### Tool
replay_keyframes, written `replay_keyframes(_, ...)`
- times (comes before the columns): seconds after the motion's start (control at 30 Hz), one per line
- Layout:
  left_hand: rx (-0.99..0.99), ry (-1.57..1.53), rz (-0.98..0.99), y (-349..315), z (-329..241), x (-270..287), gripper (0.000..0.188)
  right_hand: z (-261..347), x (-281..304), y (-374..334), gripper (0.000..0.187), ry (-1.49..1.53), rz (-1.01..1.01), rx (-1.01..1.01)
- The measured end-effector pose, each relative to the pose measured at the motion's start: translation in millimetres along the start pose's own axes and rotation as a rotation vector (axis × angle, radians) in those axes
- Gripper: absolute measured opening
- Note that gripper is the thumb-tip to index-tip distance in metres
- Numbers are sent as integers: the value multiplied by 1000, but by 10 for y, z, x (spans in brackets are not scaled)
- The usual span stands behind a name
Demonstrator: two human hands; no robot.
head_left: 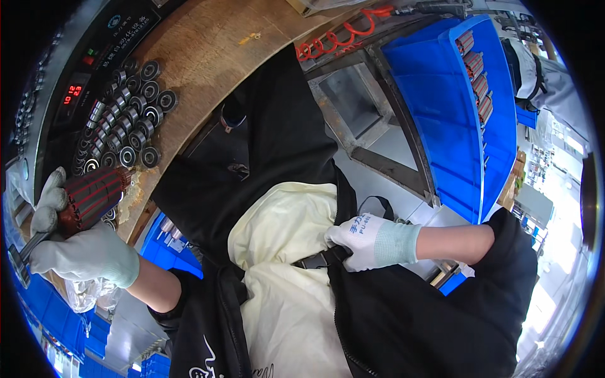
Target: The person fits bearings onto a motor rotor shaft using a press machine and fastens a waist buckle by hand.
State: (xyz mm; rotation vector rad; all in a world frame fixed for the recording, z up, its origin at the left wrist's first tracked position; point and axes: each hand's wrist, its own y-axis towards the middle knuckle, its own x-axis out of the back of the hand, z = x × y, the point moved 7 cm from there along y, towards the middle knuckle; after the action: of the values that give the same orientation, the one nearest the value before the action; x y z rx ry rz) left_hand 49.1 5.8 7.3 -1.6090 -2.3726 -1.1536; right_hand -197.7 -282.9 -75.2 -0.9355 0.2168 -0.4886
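My left hand [91, 253], in a white glove, is closed round a motor armature [94, 196] with dark and red stripes along its core and a copper-coloured end. The armature is tilted at the left edge of the wooden bench, close to a pile of steel ball bearings [127, 116]. Its shaft end shows as a metal piece below the thumb. Near my waist, my right hand [365, 241], also gloved, is closed on a black strap [337, 255] beside a black buckle [315, 259]. The right fingertips are partly hidden by the fist.
A black machine panel [75, 91] with a red display stands behind the bearings on the wooden bench [208, 53]. To the right, a blue bin [416, 94] stands by a metal frame [391, 167], with several armatures [476, 82] beyond its wall. A red coiled hose [343, 38] hangs at the far side.
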Motion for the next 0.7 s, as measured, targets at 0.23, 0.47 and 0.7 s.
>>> replay_keyframes(0.23, -79, 181, 25, -17, -173, -70, 80, -32, 36, 22, 32, 42, -99, 89)
replay_keyframes(0.47, -225, 231, 113, 51, -37, -24, 70, -17, 18, 106, 28, 24, -106, 69)
replay_keyframes(0.7, -313, 239, 70, 12, -211, -61, 63, 29, 37, 170, 27, 89, -69, 63)
